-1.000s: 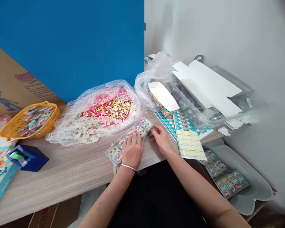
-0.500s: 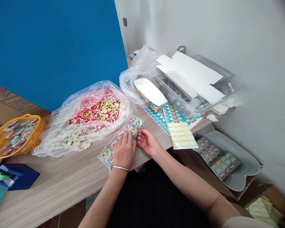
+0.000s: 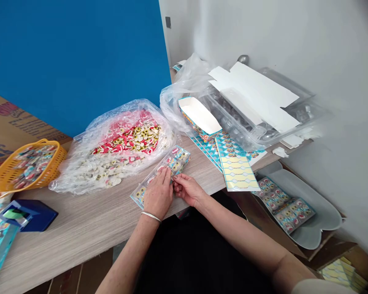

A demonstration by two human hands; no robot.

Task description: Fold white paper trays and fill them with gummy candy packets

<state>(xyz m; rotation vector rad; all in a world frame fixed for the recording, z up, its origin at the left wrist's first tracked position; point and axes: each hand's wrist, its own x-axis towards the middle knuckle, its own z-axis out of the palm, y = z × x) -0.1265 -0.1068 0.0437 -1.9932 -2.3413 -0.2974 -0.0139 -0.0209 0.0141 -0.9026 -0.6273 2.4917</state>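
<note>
Table (image 3: 88, 216): pack (image 3: 178, 157) near front edge; left hand (image 3: 158, 194) flat atop, fingers outstretched; right hand (image 3: 187, 190) alongside, fingers curled, grip unclear.

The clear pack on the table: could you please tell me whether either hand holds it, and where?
The left hand lies over the middle of the clear pack; the right hand is at its near edge, its grip unclear.

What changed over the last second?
The right hand moved from the clear pack's far end along its near side, toward the left hand. The view swung somewhat right overall. Unchanged: left hand flat on the pack; plastic bag and paper tray in place.
</note>
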